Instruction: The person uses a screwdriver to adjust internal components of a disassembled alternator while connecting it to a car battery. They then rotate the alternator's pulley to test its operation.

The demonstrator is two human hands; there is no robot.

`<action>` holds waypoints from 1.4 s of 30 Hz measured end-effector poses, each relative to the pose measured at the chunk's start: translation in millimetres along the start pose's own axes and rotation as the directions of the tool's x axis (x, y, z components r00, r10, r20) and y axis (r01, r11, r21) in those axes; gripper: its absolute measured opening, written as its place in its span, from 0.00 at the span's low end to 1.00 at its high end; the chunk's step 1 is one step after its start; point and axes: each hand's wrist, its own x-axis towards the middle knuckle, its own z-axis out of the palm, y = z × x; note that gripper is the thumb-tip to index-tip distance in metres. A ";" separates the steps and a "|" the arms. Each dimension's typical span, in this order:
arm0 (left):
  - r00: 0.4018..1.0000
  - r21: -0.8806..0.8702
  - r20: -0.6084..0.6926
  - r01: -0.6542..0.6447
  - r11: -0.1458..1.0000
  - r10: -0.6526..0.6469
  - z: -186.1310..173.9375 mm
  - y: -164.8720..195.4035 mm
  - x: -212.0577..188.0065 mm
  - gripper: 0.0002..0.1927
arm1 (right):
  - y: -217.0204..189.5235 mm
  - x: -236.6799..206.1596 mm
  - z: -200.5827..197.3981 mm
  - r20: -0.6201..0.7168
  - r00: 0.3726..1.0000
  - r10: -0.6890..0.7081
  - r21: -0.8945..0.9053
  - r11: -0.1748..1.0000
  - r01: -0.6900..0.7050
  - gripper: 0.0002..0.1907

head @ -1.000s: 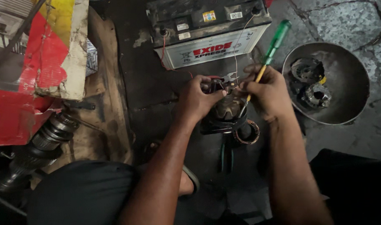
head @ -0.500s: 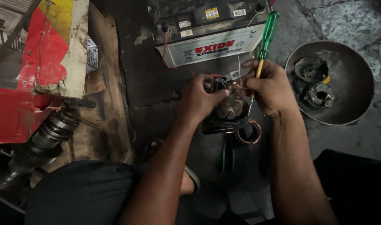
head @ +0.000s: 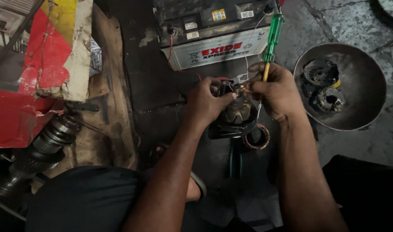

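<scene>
My left hand (head: 209,101) grips the top of a dark, greasy motor-like part (head: 236,117) that stands on the floor. My right hand (head: 276,90) holds a green-handled screwdriver (head: 272,36) upright, its tip down at the top of the part. Thin red and white wires (head: 175,64) run from the part up to a white-sided car battery (head: 213,32) just behind it. A copper-wound ring (head: 255,137) lies against the part's right side.
A round metal bowl (head: 363,92) at the right holds a few dirty mechanical pieces (head: 323,83). At the left are a red and yellow cardboard box (head: 41,64), a brown board (head: 108,111) and a black ribbed shaft (head: 39,150). My knees fill the lower edge.
My right hand has swung the screwdriver more upright, its handle shifting left over the battery's corner. My left hand keeps its grip on the part.
</scene>
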 end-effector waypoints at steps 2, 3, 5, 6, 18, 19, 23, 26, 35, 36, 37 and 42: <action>1.000 -0.013 -0.016 -0.017 1.000 0.017 0.8 -1.2 0.1 0.35 | 1.2 0.6 -0.4 -0.002 1.000 0.006 0.013 1.000 -0.005 0.21; 1.000 -0.013 -0.016 -0.022 1.000 0.022 1.1 -1.6 0.1 0.34 | 1.5 0.9 -0.8 -0.004 1.000 0.009 0.017 1.000 -0.009 0.21; 0.999 -0.014 -0.017 -0.033 0.999 0.033 1.2 -1.9 -0.1 0.34 | 2.0 1.5 -1.5 -0.007 1.000 0.016 0.023 1.000 -0.016 0.21; 0.999 -0.011 -0.021 -0.041 0.999 0.041 1.0 -2.1 -0.5 0.33 | 2.5 1.5 -1.8 -0.014 1.000 0.016 0.017 1.000 -0.016 0.20; 1.000 -0.004 0.002 -0.021 1.000 0.021 -3.0 4.2 -3.2 0.34 | 2.5 2.7 -1.8 -0.001 1.000 0.017 0.100 0.995 -0.017 0.22; 1.000 0.005 -0.004 -0.026 1.000 0.026 -3.0 4.1 -3.1 0.34 | 2.0 2.4 -1.5 0.005 1.000 0.016 0.104 0.994 -0.017 0.21; 1.000 0.014 0.018 0.010 1.000 -0.010 -3.1 3.9 -2.3 0.34 | -0.7 2.0 -0.5 -0.011 1.000 0.023 0.047 0.999 -0.022 0.22; 0.999 -0.017 -0.018 -0.050 0.999 0.050 -3.1 3.2 -3.7 0.32 | -0.6 1.4 0.9 0.013 1.000 -0.004 0.076 0.997 0.003 0.22; 0.999 -0.032 0.013 -0.035 0.999 0.035 -4.8 2.9 -3.6 0.32 | 1.3 1.5 -2.3 0.000 1.000 0.027 0.088 0.996 -0.027 0.22; 0.999 -0.026 0.009 -0.035 0.999 0.035 -4.8 2.8 -3.4 0.32 | 1.6 1.6 -2.4 0.006 1.000 0.020 0.081 0.996 -0.021 0.21; 0.999 -0.019 0.004 -0.035 0.999 0.035 -4.7 2.7 -3.2 0.32 | 1.9 2.0 -2.3 0.011 1.000 0.014 0.075 0.997 -0.014 0.21; 0.997 -0.007 -0.019 -0.079 0.997 0.079 -4.5 1.6 -2.8 0.32 | 1.9 2.8 0.5 -0.034 0.998 0.046 0.147 0.988 -0.040 0.21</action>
